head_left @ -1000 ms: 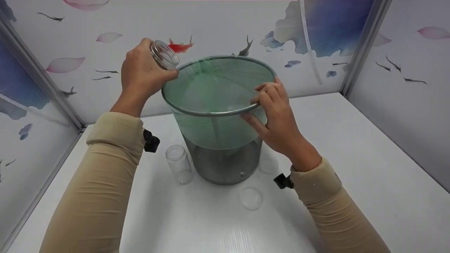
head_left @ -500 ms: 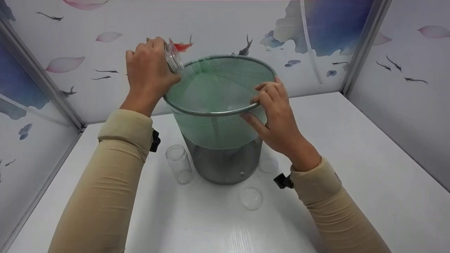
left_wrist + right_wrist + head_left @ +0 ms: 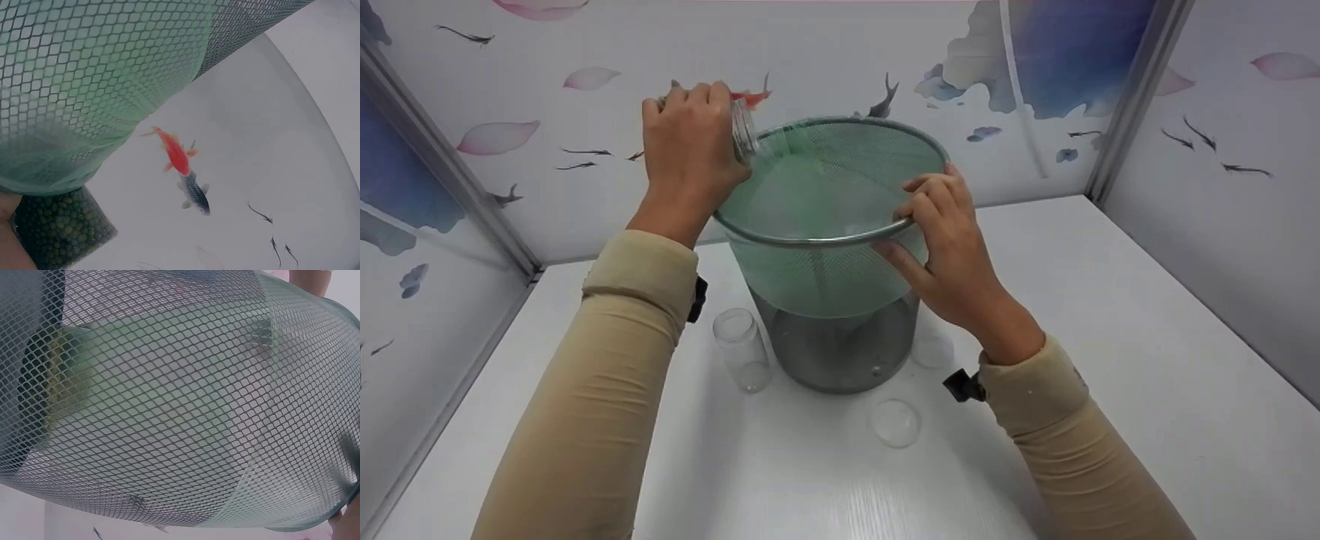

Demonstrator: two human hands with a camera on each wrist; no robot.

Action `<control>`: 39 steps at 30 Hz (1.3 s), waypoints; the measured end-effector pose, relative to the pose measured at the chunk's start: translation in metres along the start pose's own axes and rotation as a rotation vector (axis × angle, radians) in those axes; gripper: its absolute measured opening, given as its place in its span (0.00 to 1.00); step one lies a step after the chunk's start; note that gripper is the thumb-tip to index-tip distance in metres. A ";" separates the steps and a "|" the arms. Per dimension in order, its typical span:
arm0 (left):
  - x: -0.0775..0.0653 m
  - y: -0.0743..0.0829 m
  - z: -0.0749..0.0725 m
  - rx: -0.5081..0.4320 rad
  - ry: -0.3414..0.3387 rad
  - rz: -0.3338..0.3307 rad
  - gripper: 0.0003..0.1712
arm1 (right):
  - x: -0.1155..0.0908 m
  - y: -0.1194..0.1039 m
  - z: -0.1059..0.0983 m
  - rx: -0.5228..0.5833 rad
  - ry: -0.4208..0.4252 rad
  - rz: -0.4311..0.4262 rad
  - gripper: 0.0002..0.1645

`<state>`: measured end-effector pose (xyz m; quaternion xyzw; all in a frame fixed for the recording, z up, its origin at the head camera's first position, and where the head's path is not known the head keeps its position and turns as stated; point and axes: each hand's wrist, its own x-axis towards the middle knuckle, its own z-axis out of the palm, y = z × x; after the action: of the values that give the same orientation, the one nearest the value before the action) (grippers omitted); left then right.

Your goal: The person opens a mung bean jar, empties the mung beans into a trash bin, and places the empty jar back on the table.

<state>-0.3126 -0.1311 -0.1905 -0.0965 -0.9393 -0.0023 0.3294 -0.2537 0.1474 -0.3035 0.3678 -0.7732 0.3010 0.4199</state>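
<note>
My left hand [image 3: 690, 142] holds a clear jar [image 3: 743, 131] tipped sideways at the left rim of a mesh wastebasket [image 3: 840, 360]. Small dark green beans [image 3: 62, 228] fill the visible part of the jar in the left wrist view. A translucent green bag [image 3: 810, 277] lines the basket's upper part and folds over its metal rim. On the right side, my right hand [image 3: 952, 240] grips that rim, thumb outside and fingers over the top. Through the mesh, the right wrist view shows a dark and yellowish-green patch [image 3: 56, 377] towards the basket's bottom, too blurred to identify.
An uncapped clear jar [image 3: 742, 352] stands left of the basket on the white table [image 3: 780, 480]. One clear round lid [image 3: 896, 424] lies in front, and another faint clear disc [image 3: 934, 351] is at the basket's right. Behind rises a printed wall panel [image 3: 840, 45].
My left hand has moved right and turned over, tipping the jar's mouth further towards the basket. My right hand keeps its grip on the rim.
</note>
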 end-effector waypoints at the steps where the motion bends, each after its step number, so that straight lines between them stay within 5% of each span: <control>1: 0.000 0.000 0.000 0.005 0.001 0.002 0.38 | 0.000 0.000 0.000 -0.002 0.000 -0.001 0.17; 39: 0.000 0.005 0.000 0.087 -0.039 0.067 0.32 | 0.000 0.002 0.001 -0.004 -0.004 -0.002 0.17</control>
<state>-0.3119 -0.1260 -0.1905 -0.1134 -0.9410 0.0513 0.3148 -0.2555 0.1480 -0.3044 0.3683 -0.7742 0.2985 0.4194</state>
